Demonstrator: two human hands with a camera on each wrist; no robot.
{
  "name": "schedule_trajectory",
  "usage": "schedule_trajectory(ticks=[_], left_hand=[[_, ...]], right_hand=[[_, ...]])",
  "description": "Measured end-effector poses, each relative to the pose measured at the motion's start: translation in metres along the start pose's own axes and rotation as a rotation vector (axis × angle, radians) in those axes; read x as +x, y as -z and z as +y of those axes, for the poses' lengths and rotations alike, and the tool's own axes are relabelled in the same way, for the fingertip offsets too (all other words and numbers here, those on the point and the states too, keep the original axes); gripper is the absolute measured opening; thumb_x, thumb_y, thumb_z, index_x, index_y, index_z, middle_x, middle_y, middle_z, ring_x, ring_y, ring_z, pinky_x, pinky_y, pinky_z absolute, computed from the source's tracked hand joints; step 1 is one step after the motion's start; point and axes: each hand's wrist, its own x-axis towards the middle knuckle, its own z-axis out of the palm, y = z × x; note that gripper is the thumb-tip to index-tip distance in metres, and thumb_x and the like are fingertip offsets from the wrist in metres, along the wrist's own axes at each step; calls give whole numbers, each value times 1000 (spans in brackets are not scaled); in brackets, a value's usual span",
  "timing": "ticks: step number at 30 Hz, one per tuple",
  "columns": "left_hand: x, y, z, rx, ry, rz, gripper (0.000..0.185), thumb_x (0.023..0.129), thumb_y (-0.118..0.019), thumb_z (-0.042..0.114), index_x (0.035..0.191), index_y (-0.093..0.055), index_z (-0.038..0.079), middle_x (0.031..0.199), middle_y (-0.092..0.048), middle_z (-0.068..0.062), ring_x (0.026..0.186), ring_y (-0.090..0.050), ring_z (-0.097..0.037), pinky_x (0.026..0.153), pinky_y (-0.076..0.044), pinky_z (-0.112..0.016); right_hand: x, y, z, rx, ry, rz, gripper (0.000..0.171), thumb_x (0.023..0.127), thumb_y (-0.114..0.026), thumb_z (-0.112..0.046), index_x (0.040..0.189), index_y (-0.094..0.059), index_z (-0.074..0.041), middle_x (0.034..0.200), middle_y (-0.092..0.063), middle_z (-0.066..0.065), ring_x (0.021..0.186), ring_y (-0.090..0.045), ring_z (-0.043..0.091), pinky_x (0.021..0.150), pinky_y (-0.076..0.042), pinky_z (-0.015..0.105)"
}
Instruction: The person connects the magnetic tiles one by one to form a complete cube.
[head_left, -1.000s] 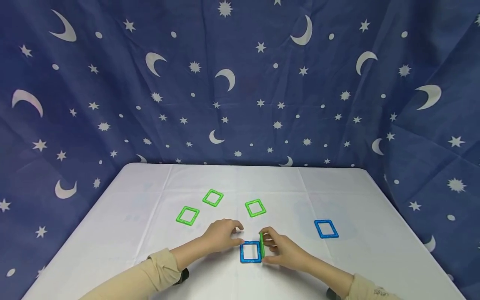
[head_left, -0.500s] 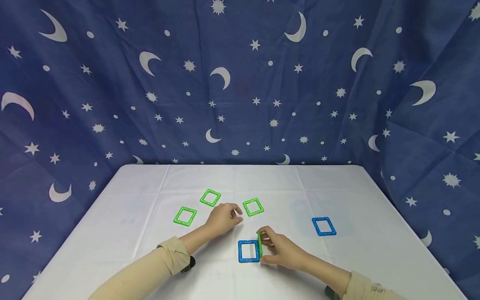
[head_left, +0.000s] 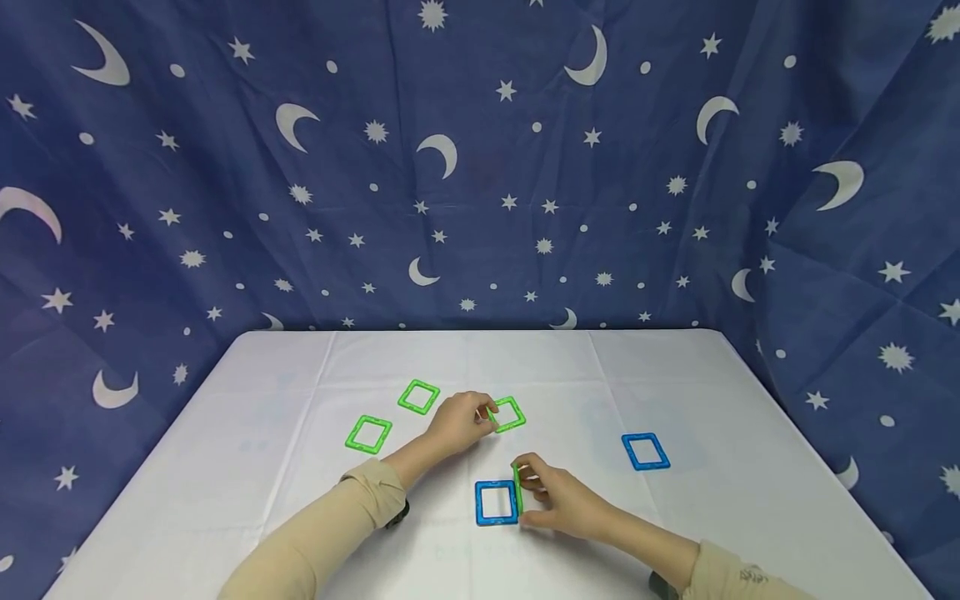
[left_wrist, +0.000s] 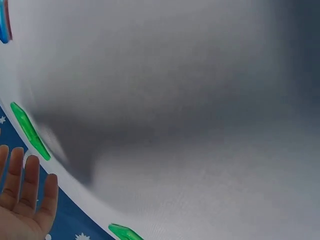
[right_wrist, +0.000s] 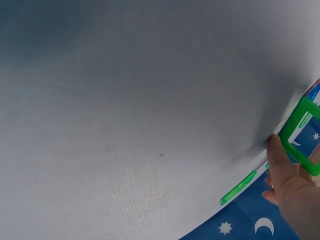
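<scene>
White cloth covers the surface [head_left: 675, 533]; behind it hangs a dark blue backdrop [head_left: 225, 208] printed with pale moons and stars. Nothing stands between the hands and the pieces.

Count, square frames: green, four; blue, two.
- Green frame, far left [head_left: 368, 434], flat, apart from the hands.
- Green frame, rear [head_left: 418, 397], flat, just left of the left hand.
- Green frame, centre [head_left: 507, 414], its near-left corner at the fingertips of the left hand [head_left: 459, 422]; the fingers are bent toward it, but whether they pinch it or only touch it cannot be told.
- Green frame, upright [head_left: 517, 488], standing on edge against the right side of the near blue frame [head_left: 496, 503]; the right hand [head_left: 561, 500] holds it pinched between thumb and fingers, as the right wrist view also shows.
- Blue frame, right [head_left: 645, 451], flat, well apart from both hands.

Near blue frame lies flat, just left of the right hand. Both forearms wear beige sleeves [head_left: 330, 533].
</scene>
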Motion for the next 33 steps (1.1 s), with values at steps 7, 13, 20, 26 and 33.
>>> schedule_trajectory(ticks=[7, 13, 20, 26, 33], left_hand=[[5, -2, -7, 24, -2, -69, 50, 74, -80, 25, 118, -63, 10, 111, -62, -7, 105, -58, -24, 91, -49, -38], [11, -5, -12, 54, -84, -158, 68, 72, -82, 27, 132, -54, 13, 125, -54, -7, 120, -49, -28, 103, -42, -41], [15, -6, -10, 81, -101, -211, 71, 73, -81, 32, 135, -51, 13, 129, -54, -8, 122, -49, -27, 103, -42, -41], [14, -7, -7, 71, -59, -216, 73, 73, -81, 33, 135, -50, 10, 127, -56, -10, 120, -49, -27, 103, -42, -40], [20, -10, -2, 76, -33, -167, 75, 68, -84, 30, 129, -54, 0, 124, -60, -15, 117, -54, -28, 102, -43, -39]], right_hand=[[1, -1, 0, 2, 5, -11, 61, 80, -75, -13, 128, -39, 0, 127, -54, 27, 116, -56, 40, 90, -52, 38], [1, -1, 2, -3, -8, -9, 60, 80, -75, -13, 127, -39, -1, 126, -55, 26, 116, -56, 40, 90, -52, 38], [1, -2, 2, 4, -3, -10, 60, 80, -74, -13, 127, -39, -1, 127, -55, 26, 117, -56, 40, 90, -52, 38], [1, -3, 2, -24, 27, -12, 61, 81, -74, -15, 128, -38, 1, 125, -55, 27, 115, -56, 41, 89, -53, 37], [1, 0, 1, -3, -2, -3, 60, 81, -74, -15, 128, -39, 0, 126, -55, 27, 116, -56, 40, 89, -52, 40]])
